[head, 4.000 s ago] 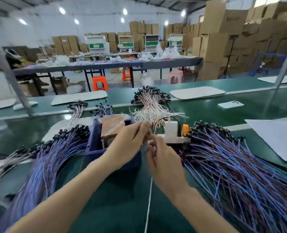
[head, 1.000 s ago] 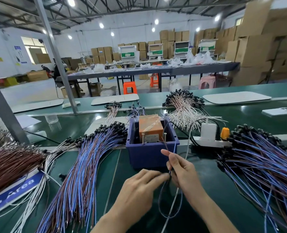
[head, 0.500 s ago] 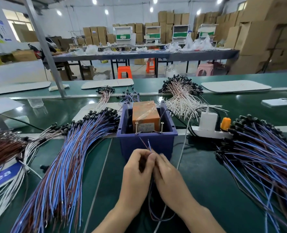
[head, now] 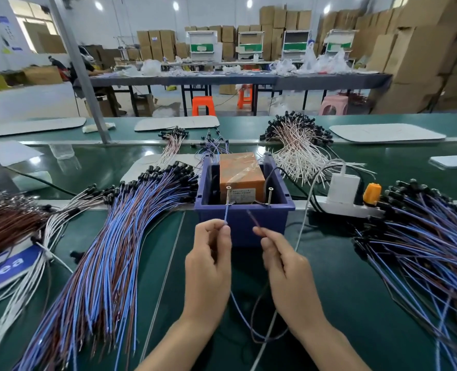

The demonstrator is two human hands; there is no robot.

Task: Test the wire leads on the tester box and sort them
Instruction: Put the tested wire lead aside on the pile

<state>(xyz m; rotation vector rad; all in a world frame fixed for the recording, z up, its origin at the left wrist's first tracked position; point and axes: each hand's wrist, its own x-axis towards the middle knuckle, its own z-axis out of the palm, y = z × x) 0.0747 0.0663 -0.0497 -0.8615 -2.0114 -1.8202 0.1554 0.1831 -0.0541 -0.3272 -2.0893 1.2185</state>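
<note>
**At the blue bin (head: 272,220) — both ends raised**

Just in front of the bin, on the green table (head: 342,290), we hold two wire ends up toward its near rim. Our left hand (head: 208,263) pinches the blue wire end (head: 227,214) between thumb and forefinger. It runs up and away from us, leaning slightly right, with its tip at the foot of the left screw (head: 228,195). Our right hand (head: 289,269) pinches the brown wire end (head: 252,217), which leans up and left. Its blurred tip stops short of the right screw (head: 270,196). Behind the screws, the orange tester box (head: 242,170) sits inside the bin. Slack from both ends loops back toward us between our wrists. Heaps of blue and brown wires flank us — the left pile (head: 109,250) and the right pile (head: 422,250).
</note>
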